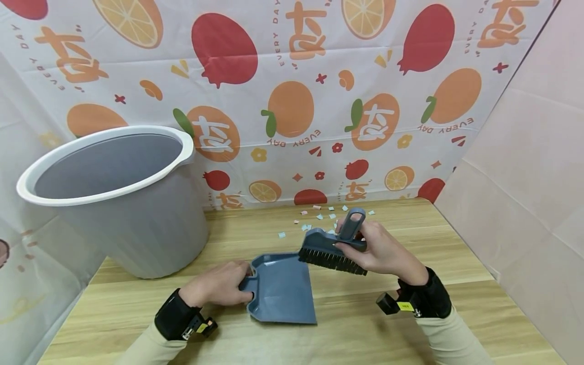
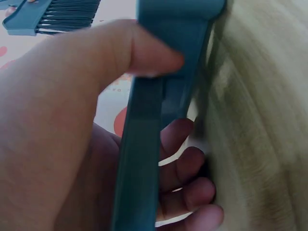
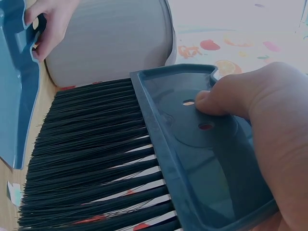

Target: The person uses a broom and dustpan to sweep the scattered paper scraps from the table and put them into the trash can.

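Observation:
My left hand [image 1: 223, 284] grips the short handle of a blue-grey dustpan [image 1: 285, 289], thumb on one side and fingers curled round the other in the left wrist view. The pan lies low over the table, its straight lip facing right. In my right hand [image 1: 376, 248] is a hand brush [image 1: 326, 243] with black bristles [image 3: 96, 159]; the thumb presses on its blue body in the right wrist view. The brush is raised, its bristles pointing down beside the pan's far right corner. Small pale blue and pink paper scraps [image 1: 332, 216] lie scattered behind the brush.
A large grey bin [image 1: 155, 228] with a white rim stands at the back left of the wooden table [image 1: 388, 334]. Behind the table hangs a fruit-printed sheet [image 1: 287, 167], and a plain pale sheet [image 1: 520, 177] closes off the right side.

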A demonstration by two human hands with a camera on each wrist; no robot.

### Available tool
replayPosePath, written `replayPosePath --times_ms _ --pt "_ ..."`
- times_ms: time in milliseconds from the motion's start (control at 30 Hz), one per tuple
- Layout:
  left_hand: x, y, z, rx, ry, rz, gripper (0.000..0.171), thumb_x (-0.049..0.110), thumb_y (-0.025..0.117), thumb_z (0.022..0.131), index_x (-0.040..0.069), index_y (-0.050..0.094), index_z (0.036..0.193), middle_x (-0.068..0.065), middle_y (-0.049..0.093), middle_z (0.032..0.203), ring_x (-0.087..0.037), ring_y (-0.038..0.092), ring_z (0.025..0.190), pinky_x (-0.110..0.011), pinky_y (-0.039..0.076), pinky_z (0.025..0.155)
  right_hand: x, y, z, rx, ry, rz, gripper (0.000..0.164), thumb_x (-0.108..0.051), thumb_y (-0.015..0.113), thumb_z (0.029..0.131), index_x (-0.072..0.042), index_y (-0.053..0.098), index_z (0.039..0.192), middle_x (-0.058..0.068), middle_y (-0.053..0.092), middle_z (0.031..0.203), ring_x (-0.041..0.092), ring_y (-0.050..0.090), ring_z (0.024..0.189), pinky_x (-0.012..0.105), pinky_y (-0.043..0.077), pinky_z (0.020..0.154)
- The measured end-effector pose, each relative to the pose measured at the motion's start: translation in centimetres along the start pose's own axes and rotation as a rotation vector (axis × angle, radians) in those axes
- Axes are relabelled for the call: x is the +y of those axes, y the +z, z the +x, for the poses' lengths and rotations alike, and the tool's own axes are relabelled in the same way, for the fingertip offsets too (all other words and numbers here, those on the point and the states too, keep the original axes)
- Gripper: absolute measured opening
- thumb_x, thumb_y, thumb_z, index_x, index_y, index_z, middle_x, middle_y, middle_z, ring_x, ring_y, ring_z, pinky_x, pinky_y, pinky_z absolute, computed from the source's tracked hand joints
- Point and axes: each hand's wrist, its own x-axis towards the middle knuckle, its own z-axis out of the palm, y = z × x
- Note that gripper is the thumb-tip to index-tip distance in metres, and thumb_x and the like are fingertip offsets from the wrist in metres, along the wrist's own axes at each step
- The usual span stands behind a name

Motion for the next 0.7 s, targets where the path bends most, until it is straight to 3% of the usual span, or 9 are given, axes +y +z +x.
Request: replayPosePath --times_ms 133,267,367,700 --pt "0.1 0.0 0.2 0.018 0.032 0.015 0.044 0.031 0.079 0.093 -0.001 0.073 0.123 -0.009 0.075 0.112 -0.015 0.065 0.094 -0.036 0.057 0.082 0.0 -0.1 0.1 -0.008 0.002 0.005 0.06 0.021 0.086 0.076 0.003 0.058 0.126 0.014 0.074 0.102 0.011 0.068 0.078 0.018 0.056 0.07" --pt "0.0 0.2 0.4 0.039 0.083 0.02 0.026 0.028 0.075 0.096 0.006 0.071 0.108 0.001 0.065 0.092 -0.008 0.054 0.079 -0.029 0.047 0.072 0.1 -0.3 0.3 -0.015 0.007 0.013 0.059 0.021 0.085 0.077 0.002 0.059 0.125 0.012 0.073 0.101 0.011 0.069 0.079 0.019 0.058 0.071" --pt "-0.1 0.5 0.8 0.044 0.108 0.007 0.015 0.026 0.071 0.098 0.011 0.066 0.099 0.007 0.049 0.079 -0.005 0.045 0.069 -0.026 0.038 0.066 0.2 -0.3 0.4 -0.016 0.01 0.012 0.057 0.02 0.085 0.078 0.001 0.059 0.125 0.011 0.073 0.1 0.01 0.068 0.08 0.02 0.057 0.071" --pt "-0.1 1.0 1.2 0.046 0.095 0.014 0.015 0.027 0.069 0.1 0.015 0.062 0.095 0.011 0.039 0.074 -0.002 0.042 0.064 -0.024 0.034 0.063 0.6 -0.6 0.1 0.007 0.009 -0.055 0.056 0.018 0.087 0.075 0.002 0.066 0.124 0.014 0.077 0.104 0.014 0.072 0.079 0.021 0.06 0.073"
